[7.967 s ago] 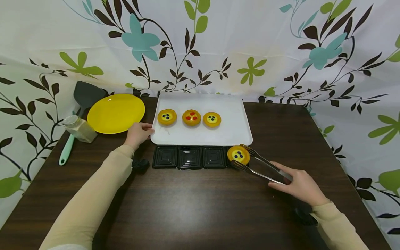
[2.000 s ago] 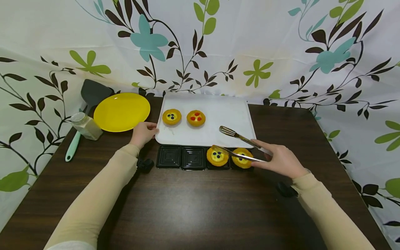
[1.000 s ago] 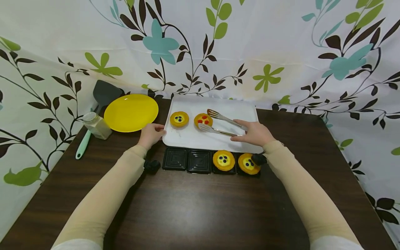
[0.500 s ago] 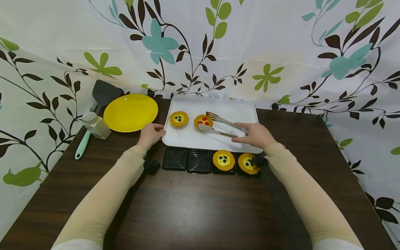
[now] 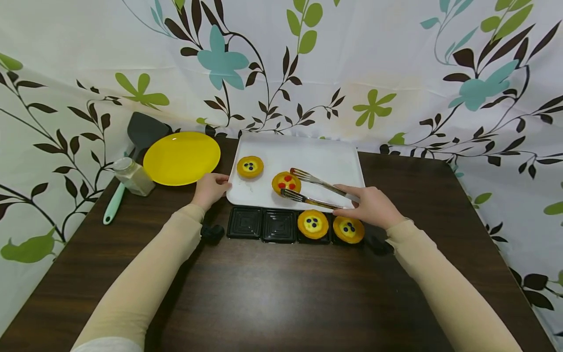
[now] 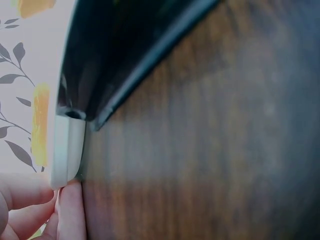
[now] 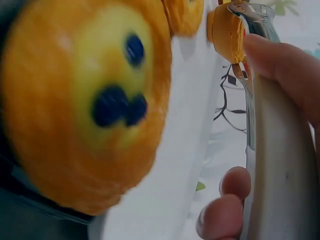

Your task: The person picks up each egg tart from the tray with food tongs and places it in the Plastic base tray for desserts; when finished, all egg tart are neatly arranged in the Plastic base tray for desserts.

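The left hand [image 5: 209, 190] pinches the left edge of a white tray [image 5: 323, 146], thumb and fingers meeting at the rim near its near corner. The right hand [image 5: 371, 205] grasps metal tongs [image 5: 324, 185], whose two tips stand at the far and near sides of a red-spotted tart [image 5: 286, 184]. That tart is over the middle of the tray, toward the near edge (whether its base touches the surface is hard to tell). A blue-spotted tart [image 5: 249, 167] sits on the tray's left part, apart from the tongs.

Four black square holders form a row along the tray's near side. The leftmost holder [image 5: 244, 223] and the second holder [image 5: 279, 226] show their ridged bottoms; the third bears a tart with blue spots [image 5: 313, 224], and the rightmost bears another blue-spotted one [image 5: 348, 230].

To the left of the tray, a yellow plate [image 5: 182, 159] lies just beside a jar [image 5: 133, 177] with pale contents. A spatula [image 5: 114, 203] with a mint handle and dark head extends behind both. Everything rests on a dark wooden table [image 5: 264, 303] before a leaf-patterned cloth [image 5: 325, 63].
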### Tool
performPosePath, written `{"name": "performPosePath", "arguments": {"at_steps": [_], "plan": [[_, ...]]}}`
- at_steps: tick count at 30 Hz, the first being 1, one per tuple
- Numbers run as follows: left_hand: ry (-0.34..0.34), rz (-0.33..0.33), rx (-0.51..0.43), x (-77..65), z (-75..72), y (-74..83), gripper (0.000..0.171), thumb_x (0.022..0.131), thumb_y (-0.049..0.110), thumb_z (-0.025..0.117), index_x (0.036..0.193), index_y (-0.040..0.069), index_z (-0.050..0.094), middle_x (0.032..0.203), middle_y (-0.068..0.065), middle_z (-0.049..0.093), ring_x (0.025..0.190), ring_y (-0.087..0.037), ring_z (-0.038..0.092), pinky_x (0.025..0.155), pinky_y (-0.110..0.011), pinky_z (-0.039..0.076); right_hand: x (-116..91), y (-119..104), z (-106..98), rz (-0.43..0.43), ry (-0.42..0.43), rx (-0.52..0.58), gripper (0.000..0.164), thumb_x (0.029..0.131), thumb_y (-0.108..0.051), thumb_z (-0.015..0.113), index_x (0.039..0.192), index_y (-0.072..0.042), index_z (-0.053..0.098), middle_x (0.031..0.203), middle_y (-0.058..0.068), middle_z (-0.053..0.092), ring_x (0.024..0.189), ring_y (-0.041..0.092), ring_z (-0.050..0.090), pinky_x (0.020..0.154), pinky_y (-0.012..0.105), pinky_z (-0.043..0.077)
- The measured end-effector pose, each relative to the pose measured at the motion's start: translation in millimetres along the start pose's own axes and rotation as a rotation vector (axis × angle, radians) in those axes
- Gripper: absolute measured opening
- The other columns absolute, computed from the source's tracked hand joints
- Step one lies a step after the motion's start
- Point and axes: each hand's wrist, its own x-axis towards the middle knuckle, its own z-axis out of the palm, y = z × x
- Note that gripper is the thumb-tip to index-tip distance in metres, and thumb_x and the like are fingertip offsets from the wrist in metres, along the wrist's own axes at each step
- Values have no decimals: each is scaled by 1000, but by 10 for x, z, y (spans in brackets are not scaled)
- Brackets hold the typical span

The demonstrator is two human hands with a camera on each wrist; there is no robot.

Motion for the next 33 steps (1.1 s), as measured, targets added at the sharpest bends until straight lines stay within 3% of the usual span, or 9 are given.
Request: {"name": "performPosePath", "arguments": {"at_steps": [5,12,19,25,33], "plan": [[3,1,5,9,4,-6,36,95,12,55,126,-6,56,121,-24,58,96,-30,56,88,-39,52,-164,-45,62,-35,-7,6,74,76,-53,72,139,-22,50,52,-6,30,46,9,25,45,24,26],[9,-2,6,6,5,-11,37,96,13,55,127,-6,56,123,-24,58,97,-31,57,90,-40,52,-336,-123,114,-86,-5,37,73,75,-54,73,138,-24,51,55,-7,46,49,7,38,47,24,36],[11,11,-1,-7,7,-3,37,95,13,55,127,-6,56,122,-25,58,98,-31,58,88,-40,52,-445,-172,143,-94,-7,19,73,73,-57,72,137,-28,52,53,-8,38,47,4,31,45,21,29],[21,11,14,-6,1,-4,36,95,13,55,126,-6,56,119,-25,59,97,-32,57,88,-41,52,-478,-193,187,-110,3,17,72,72,-50,77,135,-24,55,76,-8,62,56,6,44,51,21,40],[29,13,19,-12,16,9,35,95,12,55,125,-6,58,116,-24,60,94,-30,57,84,-38,53,-485,-183,251,-133,9,-8,70,72,-51,77,134,-26,56,93,-5,67,63,7,47,58,22,44]]}}
